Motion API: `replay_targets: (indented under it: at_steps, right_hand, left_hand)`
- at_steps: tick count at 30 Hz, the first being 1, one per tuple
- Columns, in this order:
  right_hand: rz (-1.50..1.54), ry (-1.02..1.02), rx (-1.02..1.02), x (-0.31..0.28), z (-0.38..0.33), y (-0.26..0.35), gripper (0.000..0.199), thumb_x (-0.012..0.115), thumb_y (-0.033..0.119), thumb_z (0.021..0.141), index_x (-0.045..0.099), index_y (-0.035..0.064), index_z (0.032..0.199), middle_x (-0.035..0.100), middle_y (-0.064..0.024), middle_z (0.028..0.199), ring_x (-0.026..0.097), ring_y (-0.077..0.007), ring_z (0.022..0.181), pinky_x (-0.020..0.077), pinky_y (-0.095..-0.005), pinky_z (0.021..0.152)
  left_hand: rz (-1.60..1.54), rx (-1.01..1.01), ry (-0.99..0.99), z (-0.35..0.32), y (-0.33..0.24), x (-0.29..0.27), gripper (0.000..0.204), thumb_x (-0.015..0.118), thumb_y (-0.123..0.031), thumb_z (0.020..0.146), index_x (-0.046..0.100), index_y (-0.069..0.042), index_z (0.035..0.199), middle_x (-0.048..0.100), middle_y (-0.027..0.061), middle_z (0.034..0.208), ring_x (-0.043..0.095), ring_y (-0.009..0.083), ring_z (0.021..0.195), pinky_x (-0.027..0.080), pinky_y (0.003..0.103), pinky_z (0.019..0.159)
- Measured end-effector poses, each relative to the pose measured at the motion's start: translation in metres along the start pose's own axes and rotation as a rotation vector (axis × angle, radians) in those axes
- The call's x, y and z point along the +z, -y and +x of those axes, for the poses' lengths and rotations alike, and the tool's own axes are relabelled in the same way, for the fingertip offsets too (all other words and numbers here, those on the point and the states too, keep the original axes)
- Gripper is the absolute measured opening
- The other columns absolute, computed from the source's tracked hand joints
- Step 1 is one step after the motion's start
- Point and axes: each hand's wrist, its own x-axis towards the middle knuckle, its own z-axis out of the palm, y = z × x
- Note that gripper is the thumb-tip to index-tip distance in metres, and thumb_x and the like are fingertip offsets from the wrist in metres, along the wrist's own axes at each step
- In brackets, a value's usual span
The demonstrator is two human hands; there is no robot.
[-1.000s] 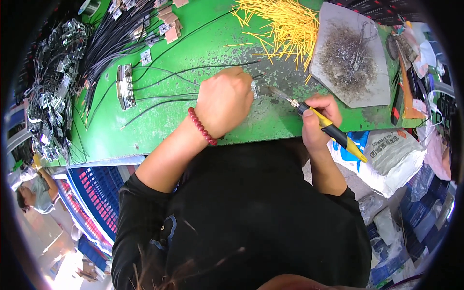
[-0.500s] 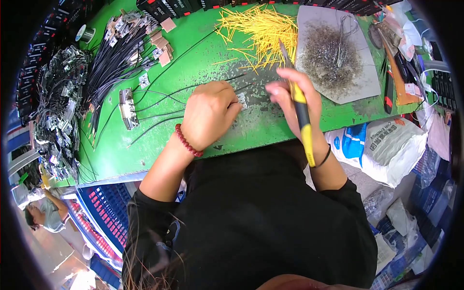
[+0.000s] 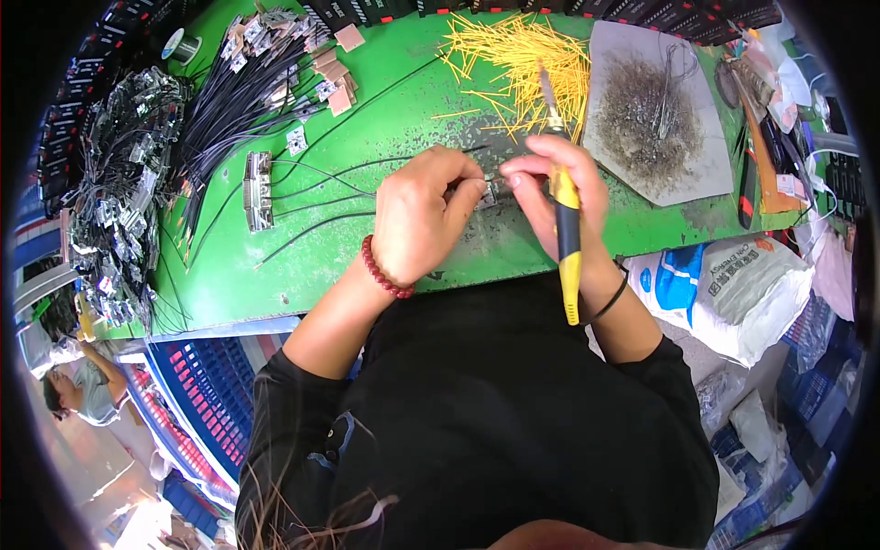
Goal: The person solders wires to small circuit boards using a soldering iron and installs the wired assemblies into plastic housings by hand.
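My left hand (image 3: 417, 215), a red bead bracelet at its wrist, is closed with thumb and index finger pinched. Whatever sits in the pinch is too small to make out. Right beside those fingertips a small silver metal part (image 3: 487, 195) lies on the green bench. Thin black wires (image 3: 316, 221) run from the left under this hand. My right hand (image 3: 587, 197) holds a soldering iron (image 3: 569, 247) with a yellow and black handle, its tip pointing away from me. Thumb and index finger of that hand come together close to the left fingertips.
Yellow thin tubes (image 3: 522, 69) are heaped at the back, beside a grey sheet (image 3: 632, 179) covered in dark debris. Leftward lie a silver metal fixture (image 3: 259, 192), bundled black cables (image 3: 229, 115), a pile of metal-ended wires (image 3: 124, 202) and a solder spool (image 3: 181, 46).
My right hand has moved its thumb and index finger together near my left fingertips. My left hand has turned slightly, bringing its pinch into view. The whole view has shifted a little.
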Motion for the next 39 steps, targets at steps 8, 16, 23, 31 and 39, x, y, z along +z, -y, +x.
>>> replay_targets:
  at_steps: [8, 16, 23, 31, 39]
  right_hand:
    - [0.113, 0.030, 0.057, -0.001, -0.005, 0.010, 0.033, 0.065, -0.009, 0.083, 0.057, -0.0018, 0.114, 0.064, -0.0136, 0.108, 0.071, -0.0209, 0.092, 0.0576, -0.0276, 0.072]
    - [0.100, 0.034, 0.179, -0.003, 0.002, 0.014, 0.038, 0.068, 0.002, 0.087, 0.051, 0.0020, 0.121, 0.064, -0.0045, 0.085, 0.063, -0.0080, 0.079, 0.0465, -0.0187, 0.061]
    - [0.063, 0.036, 0.266, -0.011, 0.000, 0.005, 0.032, 0.065, 0.000, 0.085, 0.059, 0.0059, 0.117, 0.064, -0.0035, 0.075, 0.061, -0.0077, 0.067, 0.0484, -0.0230, 0.061]
    - [0.100, 0.055, 0.240, -0.043, -0.020, 0.004, 0.049, 0.056, 0.041, 0.095, 0.062, -0.0020, 0.119, 0.061, -0.0056, 0.074, 0.054, -0.0097, 0.065, 0.0410, -0.0239, 0.059]
    - [0.242, -0.064, 0.364, -0.049, -0.035, 0.002, 0.015, 0.065, 0.011, 0.085, 0.060, -0.0003, 0.093, 0.055, 0.0018, 0.074, 0.045, -0.0024, 0.063, 0.0349, -0.0196, 0.056]
  left_hand:
    - [0.021, 0.004, -0.019, -0.005, -0.001, 0.001, 0.007, 0.069, -0.004, 0.077, 0.062, -0.004, 0.080, 0.063, 0.0107, 0.075, 0.062, 0.0294, 0.069, 0.049, 0.037, 0.060]
    - [-0.027, 0.007, -0.004, -0.007, -0.003, 0.002, 0.007, 0.070, -0.005, 0.077, 0.063, -0.004, 0.079, 0.062, 0.0101, 0.073, 0.062, 0.0260, 0.066, 0.049, 0.035, 0.059]
    - [-0.015, -0.057, -0.022, -0.009, 0.003, 0.007, 0.008, 0.071, -0.005, 0.076, 0.063, -0.004, 0.080, 0.062, 0.0098, 0.077, 0.062, 0.0267, 0.068, 0.049, 0.035, 0.060]
    - [0.283, 0.066, 0.031, -0.010, 0.014, 0.017, 0.008, 0.068, -0.003, 0.076, 0.060, -0.003, 0.077, 0.061, 0.0115, 0.077, 0.061, 0.0316, 0.072, 0.049, 0.039, 0.063]
    - [0.336, 0.050, 0.036, -0.007, 0.010, 0.022, 0.010, 0.069, -0.004, 0.076, 0.059, -0.004, 0.074, 0.059, 0.0114, 0.075, 0.060, 0.0316, 0.069, 0.048, 0.040, 0.060]
